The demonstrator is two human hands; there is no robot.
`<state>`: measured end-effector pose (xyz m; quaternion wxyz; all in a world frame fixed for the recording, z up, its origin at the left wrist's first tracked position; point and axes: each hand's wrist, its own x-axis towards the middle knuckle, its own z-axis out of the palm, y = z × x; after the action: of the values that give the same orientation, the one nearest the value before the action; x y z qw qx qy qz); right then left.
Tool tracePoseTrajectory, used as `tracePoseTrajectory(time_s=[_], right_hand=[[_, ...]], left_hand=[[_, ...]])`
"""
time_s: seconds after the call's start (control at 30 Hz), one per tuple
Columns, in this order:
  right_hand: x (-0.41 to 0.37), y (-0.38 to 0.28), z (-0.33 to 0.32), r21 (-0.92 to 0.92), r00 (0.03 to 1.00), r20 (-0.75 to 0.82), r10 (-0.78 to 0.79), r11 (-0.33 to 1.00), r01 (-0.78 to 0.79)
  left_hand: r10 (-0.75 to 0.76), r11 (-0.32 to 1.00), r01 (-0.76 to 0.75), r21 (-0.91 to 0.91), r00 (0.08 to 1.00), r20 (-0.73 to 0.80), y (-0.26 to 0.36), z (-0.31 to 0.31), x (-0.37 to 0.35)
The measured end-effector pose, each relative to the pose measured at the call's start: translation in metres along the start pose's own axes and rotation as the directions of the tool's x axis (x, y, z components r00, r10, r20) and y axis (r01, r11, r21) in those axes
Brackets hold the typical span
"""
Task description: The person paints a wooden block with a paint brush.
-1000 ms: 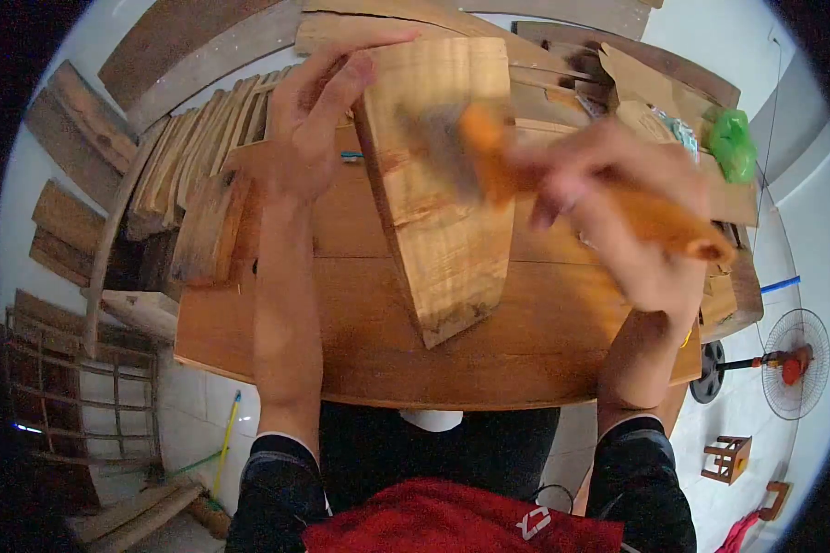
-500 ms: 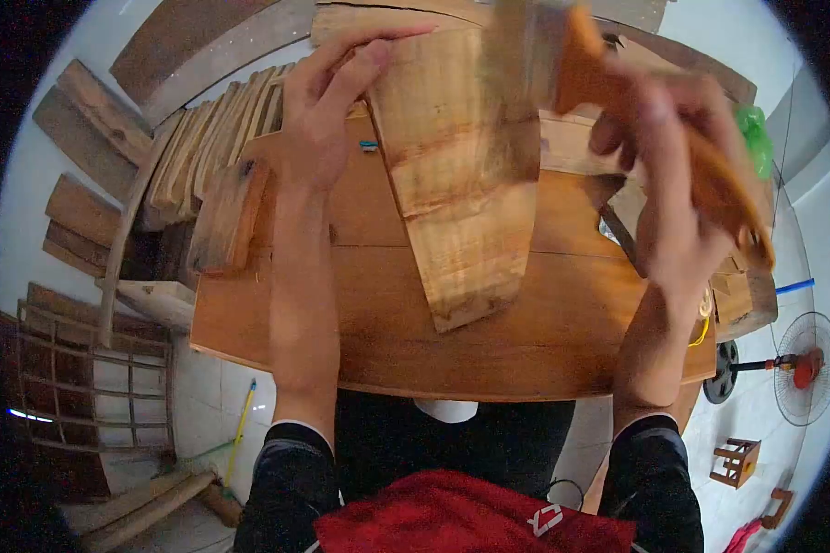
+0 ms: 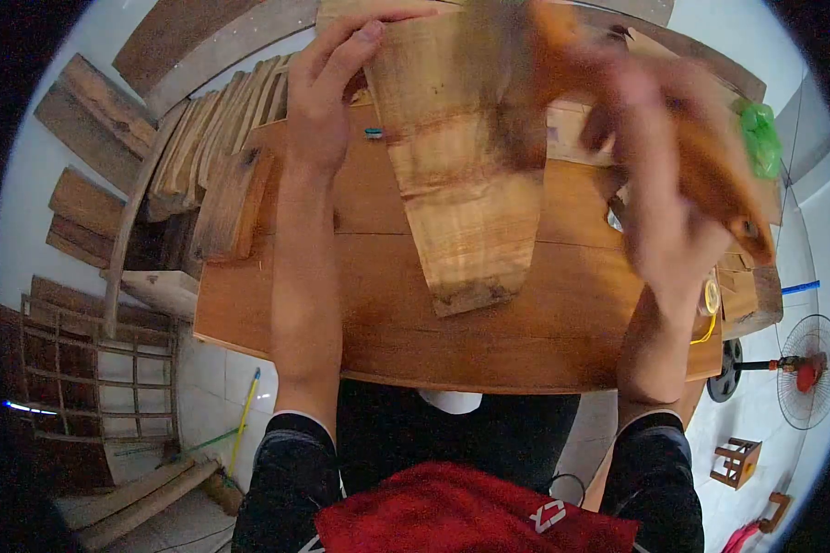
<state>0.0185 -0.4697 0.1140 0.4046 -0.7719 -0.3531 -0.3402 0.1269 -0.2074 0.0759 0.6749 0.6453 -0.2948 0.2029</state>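
Observation:
A tapered wooden board with brown grain bands stands tilted over the table, its narrow end toward me. My left hand has its fingers closed on the board's upper left edge. On the right, my right hand is wrapped round the orange-brown wooden handle of a brush, which has a hole at its end. The brush's head, smeared by motion, lies over the upper right part of the board. I cannot make out its bristles clearly.
Beneath the board is a brown wooden table. Stacked planks stand on the left beside a thick wood block. A green plastic bag, a tape roll and a standing fan are on the right.
The board appears slightly higher in view as the camera shifts. My right hand and the brush have moved slightly left, blurred by motion. My left hand keeps its hold on the board.

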Motion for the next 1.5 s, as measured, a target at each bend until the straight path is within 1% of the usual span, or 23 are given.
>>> tracePoseTrajectory(time_s=[0.03,0.17,0.23,0.3,0.37,0.4,0.47,0.53,0.6,0.63,0.67,0.77,0.83,0.87,0.9,1.0,1.07,1.13,1.17,1.23,1.3,1.4,1.5], right_hand=[[0.001,0.0,0.003,-0.029,0.995,-0.09,0.049,0.998,-0.052],[0.003,0.009,-0.007,0.164,0.97,0.239,-0.034,0.986,-0.005],[0.0,0.011,-0.006,0.203,0.973,0.23,0.023,0.977,-0.071],[0.004,0.008,0.006,0.169,0.995,-0.047,0.087,0.983,-0.078],[0.005,-0.006,0.005,0.167,0.985,-0.088,0.148,0.977,-0.132],[0.006,-0.001,0.001,0.181,0.988,0.12,0.101,0.976,-0.122],[0.004,0.015,-0.007,0.213,0.863,0.506,-0.009,0.97,-0.116],[0.002,0.014,0.003,0.289,0.986,0.154,0.058,0.952,-0.101],[0.008,0.008,0.01,0.346,0.969,-0.193,0.155,0.935,-0.08],[0.005,0.008,0.008,0.269,0.979,-0.145,0.142,0.958,-0.099],[0.005,0.013,0.005,0.253,0.999,0.033,0.041,0.966,-0.048],[0.008,0.016,-0.006,0.233,0.861,0.505,-0.061,0.97,-0.068],[0.006,0.01,0.008,0.372,0.989,0.061,0.135,0.916,-0.148],[0.006,0.008,0.013,0.447,0.955,-0.153,0.252,0.88,-0.161],[0.01,0.012,0.012,0.326,0.949,-0.25,0.192,0.94,-0.104],[0.005,0.01,-0.006,0.294,0.965,0.238,0.114,0.938,-0.184],[0.006,0.016,-0.012,0.317,0.951,0.288,0.115,0.925,-0.208],[0.003,0.012,0.001,0.406,0.961,-0.034,0.273,0.883,-0.236],[0.009,0.014,0.004,0.328,0.951,-0.204,0.233,0.931,-0.157],[0.004,0.014,0.001,0.279,0.991,0.03,0.133,0.951,-0.136],[0.005,0.016,-0.01,0.24,0.938,0.347,-0.006,0.967,-0.083],[0.0,0.017,-0.006,0.311,0.977,0.077,0.201,0.926,-0.215],[0.0,0.012,0.0,0.216,0.983,-0.019,0.182,0.961,-0.174]], left_hand=[[0.021,1.0,-0.021,0.018,1.0,0.011,0.002,0.001,0.0],[0.026,0.994,-0.026,0.108,1.0,0.001,0.005,0.001,0.002],[0.02,0.988,-0.023,0.152,1.0,0.022,0.011,0.007,-0.003],[0.023,0.988,-0.028,0.152,0.999,0.032,0.012,0.009,-0.004],[0.046,0.993,-0.05,0.106,0.998,0.036,0.007,0.006,-0.003],[0.023,0.998,-0.026,0.061,0.999,0.046,0.004,0.004,-0.002],[-0.024,0.999,0.026,-0.024,0.997,0.075,0.003,0.001,0.001],[-0.019,0.996,0.014,0.087,0.998,0.058,0.008,0.002,-0.003],[-0.019,0.989,0.013,0.144,0.999,0.042,0.01,0.002,-0.006],[-0.017,0.989,0.011,0.149,0.999,0.037,0.009,0.0,-0.006],[-0.014,0.988,0.009,0.153,0.999,0.032,0.008,0.0,-0.007],[0.034,0.992,-0.049,0.117,0.991,0.127,0.012,0.003,0.0],[0.05,0.973,-0.067,0.221,0.995,0.084,0.016,0.005,-0.003],[0.057,0.961,-0.07,0.269,0.997,0.056,0.017,0.005,-0.006],[0.024,0.959,-0.035,0.281,0.999,0.043,0.018,0.004,-0.007],[-0.001,0.96,-0.014,0.278,0.999,0.051,0.02,0.003,-0.004],[0.054,0.969,-0.081,0.232,0.992,0.118,0.021,0.006,-0.001],[0.042,0.963,-0.072,0.26,0.992,0.118,0.026,0.008,-0.002],[0.036,0.96,-0.066,0.271,0.993,0.116,0.026,0.009,-0.004],[0.032,0.958,-0.06,0.282,0.994,0.104,0.025,0.008,-0.005],[0.031,0.961,-0.057,0.272,0.995,0.1,0.024,0.008,-0.003],[0.04,0.965,-0.065,0.253,0.994,0.104,0.019,0.004,-0.002],[0.083,0.959,-0.102,0.264,0.993,0.08,0.016,0.006,-0.002]])
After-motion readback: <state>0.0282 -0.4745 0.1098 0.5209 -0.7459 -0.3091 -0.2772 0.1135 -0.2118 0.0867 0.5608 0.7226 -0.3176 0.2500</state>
